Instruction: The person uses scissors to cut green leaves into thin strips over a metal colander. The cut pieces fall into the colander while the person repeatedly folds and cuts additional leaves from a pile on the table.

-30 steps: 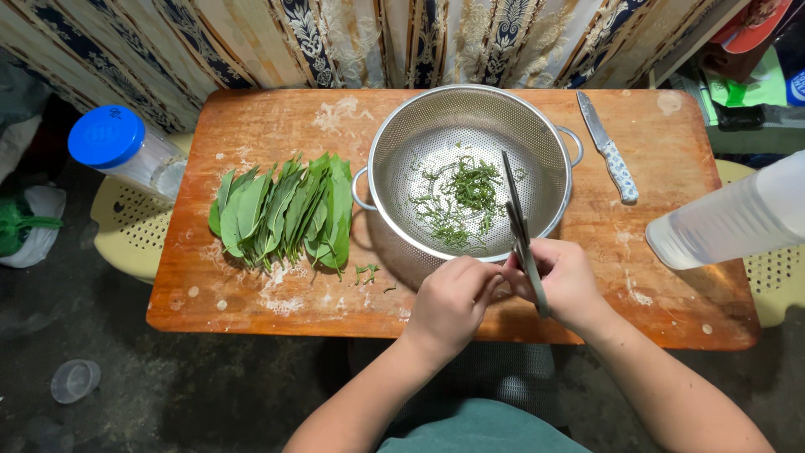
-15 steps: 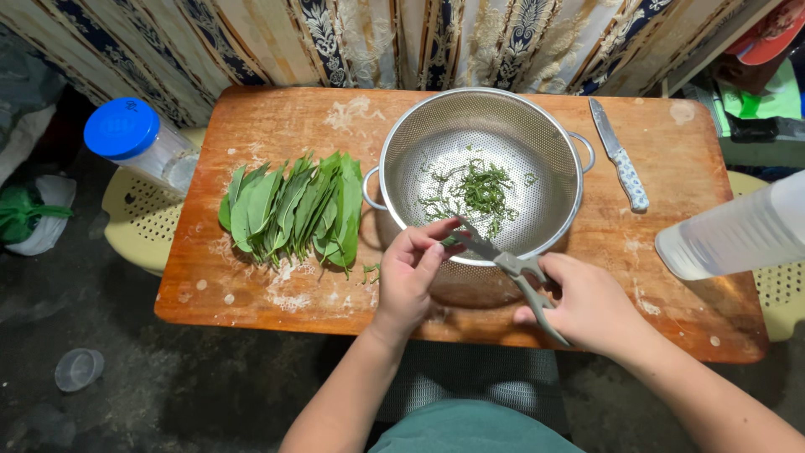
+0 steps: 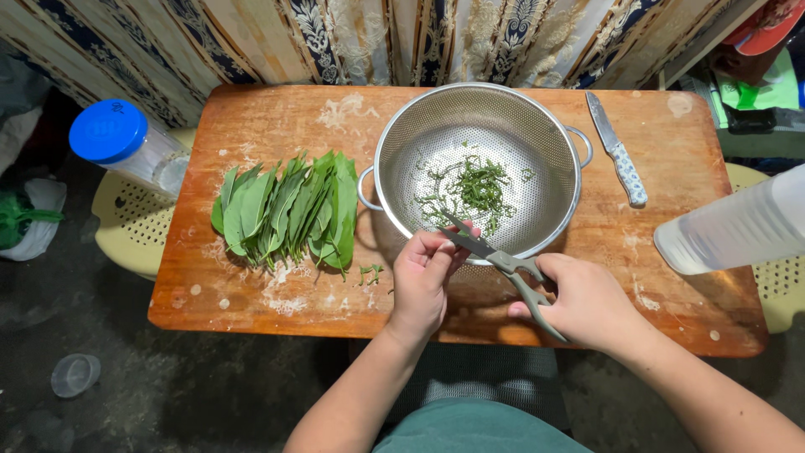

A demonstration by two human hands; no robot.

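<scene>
Gripping grey-handled scissors (image 3: 503,267) in the right hand (image 3: 587,304), fingers closed through the loops, blades parted and pointing toward the left hand (image 3: 422,277). Pinching something small at the blades with the left fingertips (image 3: 442,245), curled closed just over the near rim of the steel colander (image 3: 402,134); too small to tell whether a leaf strip sits between them. Holding already-cut green shreds (image 3: 478,189) on the colander's perforated bottom. Lying in a fanned pile, whole green leaves (image 3: 289,210) just left of the colander on the wooden table (image 3: 251,117), with a few stray bits (image 3: 369,272) near the front edge. Judging the risks: nicking the left fingertips, since they sit right against the open blades; dropping cuttings onto the table rather than into the colander, since the hands hover at the rim and not over the middle; tipping the colander if a wrist presses on that rim. Resting beyond the colander to the right, a knife (image 3: 619,155), well apart from both hands. Standing off the table's left end, a clear jar with a blue lid (image 3: 109,130); jutting in at the right, a pale plastic container (image 3: 738,228), near the right forearm and likely to get bumped on a wide swing.
</scene>
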